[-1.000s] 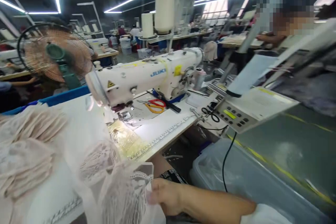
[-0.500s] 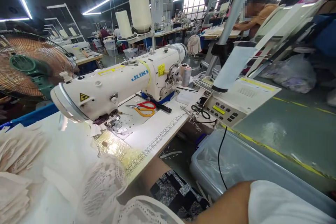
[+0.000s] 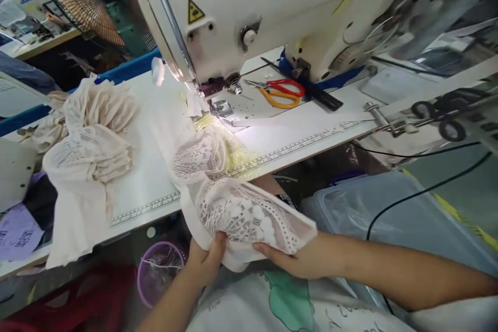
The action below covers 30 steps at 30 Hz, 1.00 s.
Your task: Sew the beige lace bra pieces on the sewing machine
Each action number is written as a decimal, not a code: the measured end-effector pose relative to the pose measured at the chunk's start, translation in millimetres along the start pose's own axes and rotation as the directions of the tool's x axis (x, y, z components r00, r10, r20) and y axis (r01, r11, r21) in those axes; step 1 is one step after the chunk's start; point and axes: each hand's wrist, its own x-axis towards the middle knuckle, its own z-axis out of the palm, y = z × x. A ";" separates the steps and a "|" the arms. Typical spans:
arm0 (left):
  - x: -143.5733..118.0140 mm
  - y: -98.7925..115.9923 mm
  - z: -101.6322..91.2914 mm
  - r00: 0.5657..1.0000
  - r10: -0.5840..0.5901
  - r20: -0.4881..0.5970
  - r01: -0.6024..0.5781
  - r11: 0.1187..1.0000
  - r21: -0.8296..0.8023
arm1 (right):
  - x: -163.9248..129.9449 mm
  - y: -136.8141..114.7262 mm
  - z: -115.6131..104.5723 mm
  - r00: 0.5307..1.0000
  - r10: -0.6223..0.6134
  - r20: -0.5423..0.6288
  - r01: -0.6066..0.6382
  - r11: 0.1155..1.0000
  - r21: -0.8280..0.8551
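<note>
A pale lace bra [image 3: 241,212] stretches from the front edge of the sewing table [image 3: 143,166] down over my lap. My left hand [image 3: 208,259] grips its lower band, thumb on top. My right hand [image 3: 301,262] pinches the lower edge of the nearer cup, with the thumb over the lace and the other fingers hidden beneath. The farther cup lies on the table just in front of the lit needle area of a white sewing machine [image 3: 233,10]. A pile of similar pale lace bras [image 3: 93,150] rests on the table to the left, partly hanging over its edge.
Scissors with red and orange handles [image 3: 282,94] and a black-handled tool [image 3: 327,98] lie under the machine arm. A purple-rimmed bin [image 3: 140,280] stands below the table, near a red stool [image 3: 89,295]. To the right is a clear plastic tub [image 3: 350,197]; a fan [image 3: 105,0] is behind.
My view has swung down and to the left, closer to the machine. Both hands, out of sight before, now show holding the bra at the table edge.
</note>
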 end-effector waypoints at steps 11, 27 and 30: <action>16.4 19.4 -22.7 0.963 -0.140 0.231 0.187 0.963 -0.194 | 10.9 16.9 -24.6 0.995 0.027 0.092 -0.023 0.999 -0.044; 92.2 94.3 -18.0 0.999 -0.041 -0.019 0.032 0.933 -0.358 | 60.0 10.6 -72.3 0.984 0.146 -0.097 -0.159 0.977 -0.145; 85.5 90.6 -13.9 0.999 -0.042 0.004 0.041 0.927 -0.373 | 96.9 6.0 -77.1 0.975 0.201 -0.093 -0.203 0.979 -0.014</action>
